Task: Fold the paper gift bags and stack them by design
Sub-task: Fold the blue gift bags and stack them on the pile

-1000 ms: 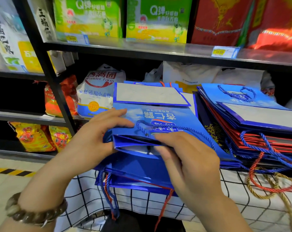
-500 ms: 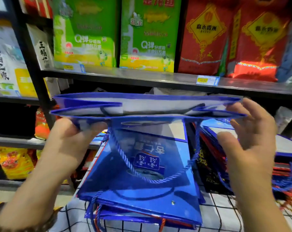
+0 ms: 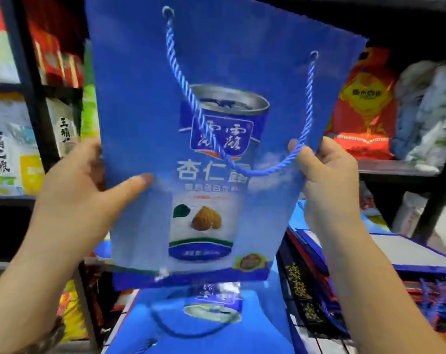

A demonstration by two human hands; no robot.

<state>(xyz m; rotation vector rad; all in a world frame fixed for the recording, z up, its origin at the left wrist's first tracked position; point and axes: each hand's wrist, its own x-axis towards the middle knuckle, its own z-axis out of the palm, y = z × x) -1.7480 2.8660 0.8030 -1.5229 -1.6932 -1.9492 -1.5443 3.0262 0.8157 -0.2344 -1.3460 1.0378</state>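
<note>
In the head view, the left hand (image 3: 81, 195) and right hand (image 3: 329, 190) each pinched a side edge of the blue almond-drink gift bag (image 3: 145, 98), holding it upright between them. Below the hands lay a matching blue bag pile (image 3: 204, 333), and another flat stack (image 3: 406, 251) lay under the right hand. Sorting looked partly done, and this bag was not yet stacked.

Shop, shelves (image 3: 395, 167) of packaged goods (image 3: 365, 108)

Left of the blue gift bag (image 3: 145, 111), the left forearm (image 3: 30, 272) is bare, with what looks like a brownish beaded bracelet (image 3: 48, 338) at the wrist, badly blurred. Right of the bag, the right forearm (image 3: 357, 277) is bare too.
</note>
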